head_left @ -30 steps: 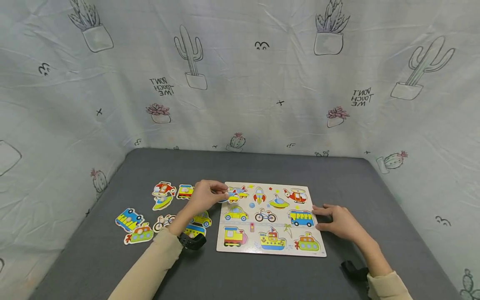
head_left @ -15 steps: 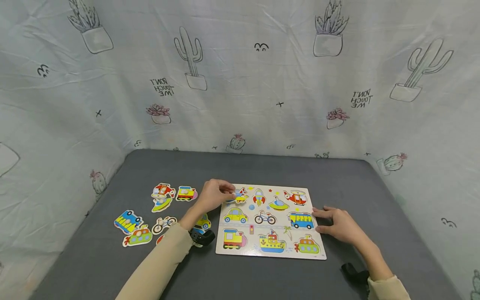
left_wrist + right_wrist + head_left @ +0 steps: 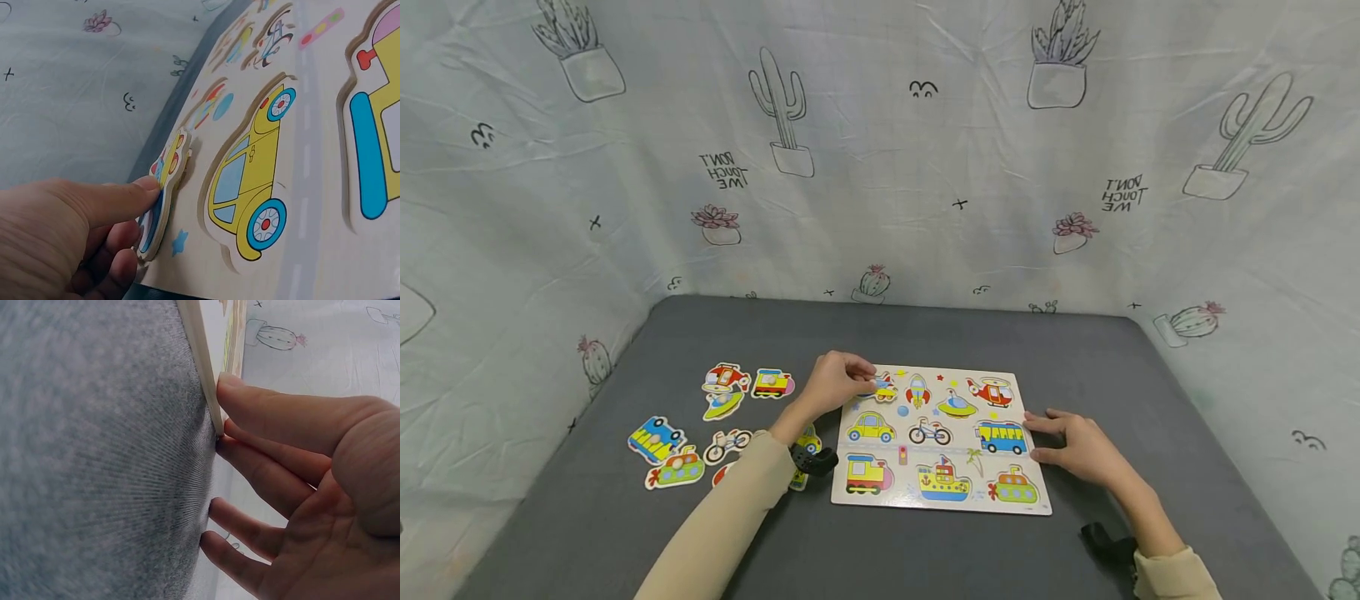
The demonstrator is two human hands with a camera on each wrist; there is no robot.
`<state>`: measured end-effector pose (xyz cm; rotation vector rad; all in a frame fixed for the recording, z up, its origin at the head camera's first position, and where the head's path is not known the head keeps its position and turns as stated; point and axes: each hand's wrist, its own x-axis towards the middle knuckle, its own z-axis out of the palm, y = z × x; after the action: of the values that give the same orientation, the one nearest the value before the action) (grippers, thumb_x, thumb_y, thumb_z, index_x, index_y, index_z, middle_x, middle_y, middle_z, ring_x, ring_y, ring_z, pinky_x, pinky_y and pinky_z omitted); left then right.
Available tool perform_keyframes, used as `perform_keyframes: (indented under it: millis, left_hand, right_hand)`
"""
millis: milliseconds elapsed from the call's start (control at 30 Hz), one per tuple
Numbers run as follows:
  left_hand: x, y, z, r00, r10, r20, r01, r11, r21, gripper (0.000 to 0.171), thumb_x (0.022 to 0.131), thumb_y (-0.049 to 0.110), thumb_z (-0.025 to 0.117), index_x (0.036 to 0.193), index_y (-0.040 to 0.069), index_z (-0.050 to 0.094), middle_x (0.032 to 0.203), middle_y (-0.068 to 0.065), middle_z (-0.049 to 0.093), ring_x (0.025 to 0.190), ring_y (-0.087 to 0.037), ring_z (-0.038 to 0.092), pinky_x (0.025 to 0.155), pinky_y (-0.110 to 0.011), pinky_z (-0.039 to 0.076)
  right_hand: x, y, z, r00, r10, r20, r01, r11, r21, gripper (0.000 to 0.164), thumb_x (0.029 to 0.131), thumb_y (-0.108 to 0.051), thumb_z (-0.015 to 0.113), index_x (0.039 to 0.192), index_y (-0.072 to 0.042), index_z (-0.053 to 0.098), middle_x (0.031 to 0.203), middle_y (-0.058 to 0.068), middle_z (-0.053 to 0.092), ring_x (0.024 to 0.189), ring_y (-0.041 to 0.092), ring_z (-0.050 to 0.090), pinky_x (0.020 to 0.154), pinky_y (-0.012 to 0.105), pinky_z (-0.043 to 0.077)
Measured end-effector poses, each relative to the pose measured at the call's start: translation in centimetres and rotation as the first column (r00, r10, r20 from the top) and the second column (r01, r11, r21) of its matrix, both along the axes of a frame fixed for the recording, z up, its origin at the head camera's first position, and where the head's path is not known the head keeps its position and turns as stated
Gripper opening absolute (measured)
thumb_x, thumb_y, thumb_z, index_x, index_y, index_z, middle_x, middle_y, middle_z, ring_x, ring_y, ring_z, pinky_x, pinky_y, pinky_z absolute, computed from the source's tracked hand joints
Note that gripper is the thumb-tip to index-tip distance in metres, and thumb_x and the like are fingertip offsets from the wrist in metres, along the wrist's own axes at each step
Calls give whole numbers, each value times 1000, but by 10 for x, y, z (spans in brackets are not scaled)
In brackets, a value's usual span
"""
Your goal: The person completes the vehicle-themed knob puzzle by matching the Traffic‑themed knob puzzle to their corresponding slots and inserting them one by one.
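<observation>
My left hand (image 3: 837,383) pinches an airplane puzzle piece (image 3: 886,388) between thumb and fingers, at the upper left corner of a wooden puzzle board (image 3: 955,451). In the left wrist view the airplane piece (image 3: 164,194) stands tilted on the board, one edge raised, beside the printed yellow car (image 3: 247,169). Part of the piece is hidden by the hand. My right hand (image 3: 1078,446) touches the board's right edge with fingers extended; in the right wrist view the thumb (image 3: 269,412) lies against that edge and other fingertips rest on the table.
Left of the board lie loose pieces: a helicopter (image 3: 726,377), a flying saucer (image 3: 724,406), a train (image 3: 772,383), a bus (image 3: 657,439), a submarine (image 3: 676,469) and a bicycle (image 3: 726,446). More pieces are partly hidden under my left forearm. Patterned cloth surrounds the grey table (image 3: 1000,558).
My left hand has moved right with the airplane piece, a little farther over the board's upper left corner. My right hand has stayed at the board's right edge.
</observation>
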<state>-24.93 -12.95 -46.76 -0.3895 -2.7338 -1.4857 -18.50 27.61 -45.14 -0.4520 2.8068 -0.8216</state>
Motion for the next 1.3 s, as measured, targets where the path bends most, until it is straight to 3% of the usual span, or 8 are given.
perform_keyframes:
  millis: [200,533,700,1300]
  left_hand:
    - [-5,2,-5,999,39,-11,-39,999,0,14,82,12,82,94,8,76,82,5,68,74,-11,62,69,-32,50]
    - [-8,-2,-5,996,75,41,-76,997,21,13,78,13,85,88,12,76,78,5,69,73,-13,64,69,-33,52]
    - [-10,-2,-7,993,69,93,-72,997,30,14,78,14,86,88,14,77,78,6,69,73,-12,64,71,-33,51]
    - [-10,2,-6,991,58,117,-70,993,97,15,79,8,84,91,8,75,80,2,69,75,-14,66,74,-32,52]
  right_hand:
    - [-1,-1,0,1000,-11,0,11,1000,2,53,78,-21,85,125,-3,68,139,32,46,130,53,37,96,68,33]
    - [-1,-1,1,1000,-8,14,8,1000,-6,55,78,-22,85,126,-4,67,140,35,43,129,55,36,95,68,33]
    - [0,0,0,999,-15,30,15,1000,4,57,77,-23,85,127,-4,66,141,35,42,130,56,34,95,69,32]
    - [4,2,-1,998,-49,31,50,998,-29,57,79,-23,84,129,-4,65,143,36,38,131,57,31,97,70,29]
